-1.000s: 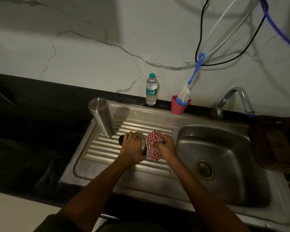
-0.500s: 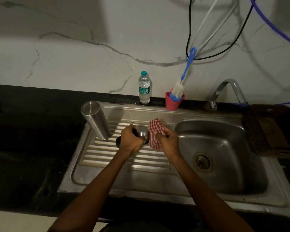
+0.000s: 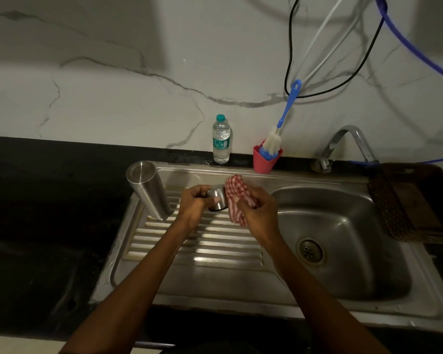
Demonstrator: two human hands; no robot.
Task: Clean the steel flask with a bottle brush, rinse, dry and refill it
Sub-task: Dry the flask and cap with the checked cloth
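Observation:
The steel flask body stands upside down on the ribbed drainboard, at its far left. My left hand grips the flask's steel lid above the drainboard. My right hand holds a bunched red-and-white checked cloth against the lid's right side. The blue-handled bottle brush stands head down in a pink cup at the wall. A small plastic water bottle with a teal cap stands to the left of the cup.
The sink basin with its drain lies to the right, under a steel tap. A brown woven basket sits at the basin's right edge. Black, white and blue cables hang on the marble wall. Dark countertop spreads to the left.
The lid has come up off the drainboard in my left hand and turned on its side. The cloth in my right hand has shifted up against it. The camera moved slightly.

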